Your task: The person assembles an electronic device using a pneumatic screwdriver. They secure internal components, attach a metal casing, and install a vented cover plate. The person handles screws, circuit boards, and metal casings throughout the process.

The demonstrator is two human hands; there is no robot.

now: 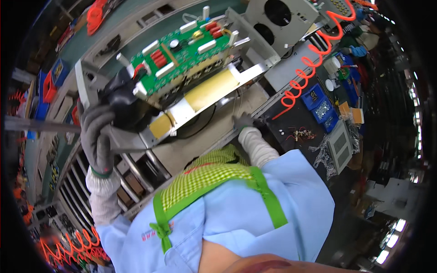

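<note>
A metal chassis (255,72) carries a green circuit board (182,57) with white connectors, red parts and a small round capacitor. A black bulky part (125,102) sits at its left end, beside my left hand. In a grey glove, my left hand (98,136) is closed round the chassis's left end plate. Yellow insulating sheet (211,90) covers part of the near metal rail. My right hand (245,122), also gloved, is low by the bench edge in front of the chassis. Its fingers are small and shadowed, and I cannot make out whether they hold anything.
An orange coiled air hose (298,84) hangs at the right. Blue bins (322,109) of small hardware and a grey vented panel (340,146) lie on the dark side table. A grey plate with round fan openings (282,27) stands behind. Metal rollers (136,177) run at the left.
</note>
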